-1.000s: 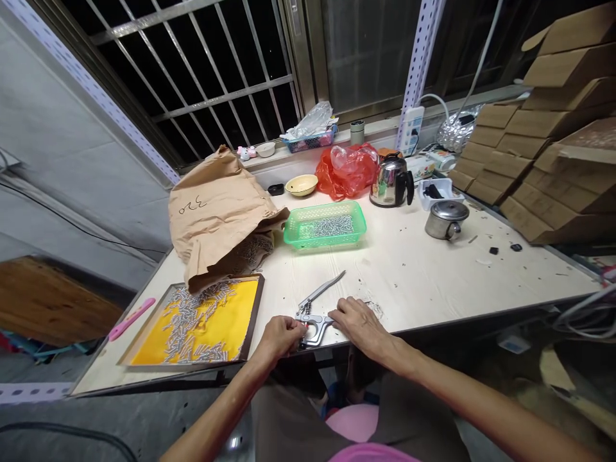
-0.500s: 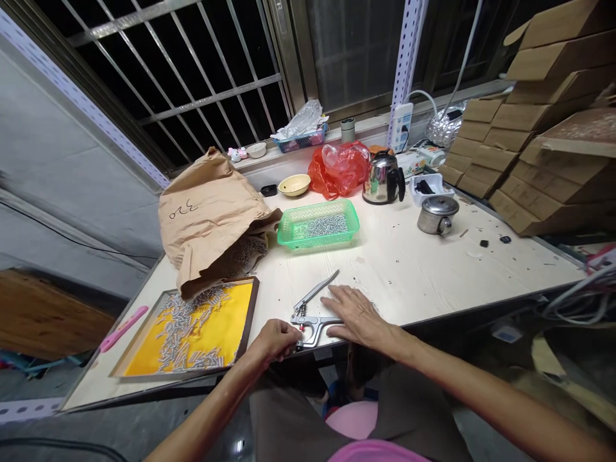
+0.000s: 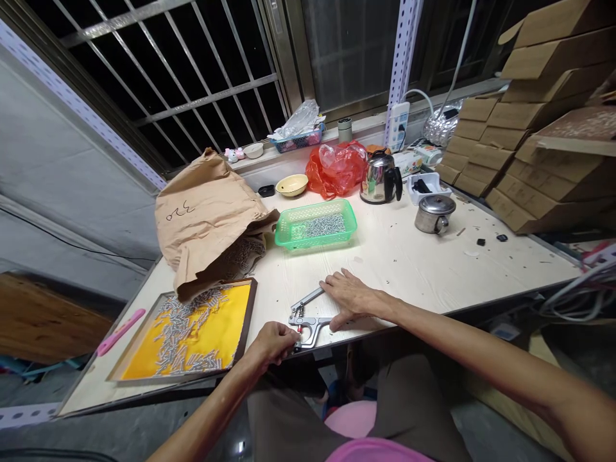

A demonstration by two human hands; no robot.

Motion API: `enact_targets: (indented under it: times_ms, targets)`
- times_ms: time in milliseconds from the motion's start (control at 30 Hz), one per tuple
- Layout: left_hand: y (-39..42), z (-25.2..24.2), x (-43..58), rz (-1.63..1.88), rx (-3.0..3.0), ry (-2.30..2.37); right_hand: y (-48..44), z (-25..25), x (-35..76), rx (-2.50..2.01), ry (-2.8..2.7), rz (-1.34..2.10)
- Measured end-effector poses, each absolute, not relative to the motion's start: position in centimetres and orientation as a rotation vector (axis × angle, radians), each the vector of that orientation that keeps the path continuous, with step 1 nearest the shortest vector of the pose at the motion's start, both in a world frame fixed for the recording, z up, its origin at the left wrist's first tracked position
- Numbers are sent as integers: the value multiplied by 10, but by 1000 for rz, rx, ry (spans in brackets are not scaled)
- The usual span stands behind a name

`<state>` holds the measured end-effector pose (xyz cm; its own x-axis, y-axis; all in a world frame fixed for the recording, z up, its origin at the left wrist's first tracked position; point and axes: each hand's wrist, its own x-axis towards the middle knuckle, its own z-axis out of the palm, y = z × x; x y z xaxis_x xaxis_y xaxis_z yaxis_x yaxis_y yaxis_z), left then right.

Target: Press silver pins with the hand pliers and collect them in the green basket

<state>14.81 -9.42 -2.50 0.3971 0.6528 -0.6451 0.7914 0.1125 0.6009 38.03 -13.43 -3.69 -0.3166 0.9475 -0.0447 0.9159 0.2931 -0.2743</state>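
Note:
A grey metal hand tool (image 3: 315, 326) with a spring and two handles lies at the table's front edge. My left hand (image 3: 275, 342) is closed at the tool's lower left end, beside a small red part; what its fingertips pinch is too small to make out. My right hand (image 3: 350, 298) rests over the free ends of both handles, its fingers over the upper one and its thumb by the lower one. To the left, a shallow tray (image 3: 253, 308) with a yellow lining holds many small metal pins (image 3: 180, 333).
Behind the tool is a green basket (image 3: 315, 242) of small metal pieces. A brown paper bag (image 3: 206, 212) leans over the tray. Farther back are a red plastic bag (image 3: 337, 170), a kettle (image 3: 379, 179) and a lidded metal cup (image 3: 434, 215). Cardboard boxes (image 3: 534, 115) are stacked at right.
My right hand has moved up onto the end of the tool's upper handle, which it now partly covers. My left hand stays at the tool's lower end. The view has shifted slightly.

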Motion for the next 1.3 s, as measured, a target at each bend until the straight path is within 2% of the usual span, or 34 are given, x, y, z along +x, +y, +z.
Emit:
enact_targets:
  times_ms: [333,467,600,833,1100,1300]
  targets:
    - [-96,-30,142,-158,1615,1370,-156,-36,374,-1775,-2309,339]
    - [-111,-25,147,51,2080,1445,-165,-31,368,-1780,-2307,285]
    - [-119,-24,171,296,2611,1046,-167,-32,361,-1809,-2316,230]
    - [-90,-29,200,-56,2803,553,-176,-40,369,-1812,-2251,311]
    - [-85,-16,218,-253,2864,567,-191,-22,377,-1921,-2176,402]
    - [-76,-19,226,-211,2833,615,-179,-26,378,-2002,-2174,400]
